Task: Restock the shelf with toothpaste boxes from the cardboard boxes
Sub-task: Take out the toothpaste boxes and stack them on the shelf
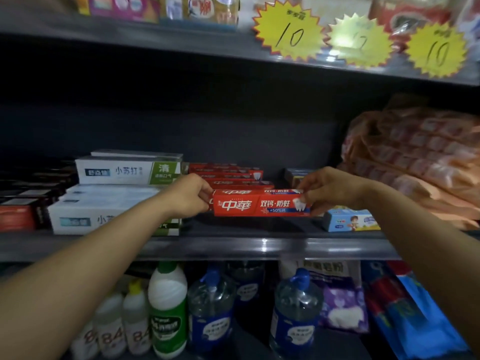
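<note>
A red toothpaste box (261,203) lies lengthwise at the front of the middle shelf (259,246). My left hand (188,194) pinches its left end and my right hand (330,189) pinches its right end. Behind it, several more red toothpaste boxes (226,175) are lined up toward the back of the shelf. White and green toothpaste boxes (124,170) are stacked to the left. No cardboard box is in view.
Dark boxes (28,201) sit at the far left of the shelf, a small blue pack (350,220) and an orange plastic bag (415,157) at the right. Bottles (168,307) stand on the shelf below. Yellow price tags (289,31) hang above.
</note>
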Demonstrator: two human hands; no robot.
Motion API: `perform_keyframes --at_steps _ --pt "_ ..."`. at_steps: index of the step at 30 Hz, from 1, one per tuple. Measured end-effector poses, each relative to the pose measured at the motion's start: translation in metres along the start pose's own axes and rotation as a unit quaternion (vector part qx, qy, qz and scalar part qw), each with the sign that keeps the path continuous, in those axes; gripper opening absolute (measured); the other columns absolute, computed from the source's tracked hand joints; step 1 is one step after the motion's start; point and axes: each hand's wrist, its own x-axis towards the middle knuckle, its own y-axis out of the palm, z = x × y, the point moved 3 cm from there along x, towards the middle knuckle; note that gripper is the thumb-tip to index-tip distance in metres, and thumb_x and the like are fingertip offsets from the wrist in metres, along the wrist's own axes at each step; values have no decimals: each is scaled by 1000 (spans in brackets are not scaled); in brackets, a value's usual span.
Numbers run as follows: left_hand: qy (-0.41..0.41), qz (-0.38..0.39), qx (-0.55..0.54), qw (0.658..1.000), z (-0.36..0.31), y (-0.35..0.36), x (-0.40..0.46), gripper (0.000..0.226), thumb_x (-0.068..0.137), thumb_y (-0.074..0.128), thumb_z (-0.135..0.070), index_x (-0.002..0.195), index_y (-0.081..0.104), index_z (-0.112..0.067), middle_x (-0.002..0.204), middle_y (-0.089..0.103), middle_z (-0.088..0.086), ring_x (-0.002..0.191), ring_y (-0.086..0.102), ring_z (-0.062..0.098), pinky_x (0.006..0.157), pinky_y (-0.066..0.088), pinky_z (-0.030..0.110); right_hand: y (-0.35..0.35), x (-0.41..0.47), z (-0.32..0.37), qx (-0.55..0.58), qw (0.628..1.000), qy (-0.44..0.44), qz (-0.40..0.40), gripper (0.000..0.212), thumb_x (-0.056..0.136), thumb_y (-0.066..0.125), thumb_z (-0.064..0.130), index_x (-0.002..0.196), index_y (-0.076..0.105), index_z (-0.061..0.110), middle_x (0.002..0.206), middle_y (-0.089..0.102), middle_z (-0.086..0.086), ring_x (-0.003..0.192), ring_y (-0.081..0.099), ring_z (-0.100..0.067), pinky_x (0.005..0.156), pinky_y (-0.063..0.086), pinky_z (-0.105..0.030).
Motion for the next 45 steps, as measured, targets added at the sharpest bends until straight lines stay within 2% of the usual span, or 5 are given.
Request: perform_keyframes --at_steps 14,23,32,37,45 --pt "-66 -8 58 996 12 30 30 23 81 61 1 98 72 -11 98 70 2 93 65 17 90 54 39 -2 77 -25 -45 996 34 73 28 85 68 7 110 57 12 118 59 -11 109 60 -26 86 57 -38" --pt "-85 -22 57 995 4 43 32 23 81 62 -1 97 73 -13 99 71 3 96 64 20 92 53 36 7 96 -25 -149 988 15 44 21 81 74 10 98 62 8 93 65 -7 78 67 -16 59 58 -23" --pt "-100 -53 57 992 -4 33 20 20 83 60 1 97 70 -9 99 68 5 96 63 22 91 52 38 0 82 -18 -254 967 -26 -28 29 75 81 19 94 62 8 88 66 -7 70 64 -17 59 54 -27" --pt "-39 -34 79 995 -22 29 10 23 80 66 -6 101 72 -13 100 71 2 96 65 21 91 53 38 -7 47 -6 -337 938 -48 -70 20 74 78 23 80 60 16 84 64 -2 65 57 -11 53 43 -21" --pt "119 -15 195 973 -74 70 -18 27 75 67 -10 102 69 -10 103 67 9 93 63 26 82 54 37 25 -33 -15 -413 898 -122 -88 30 74 71 16 102 59 12 100 62 -7 94 58 -27 72 40 -28"
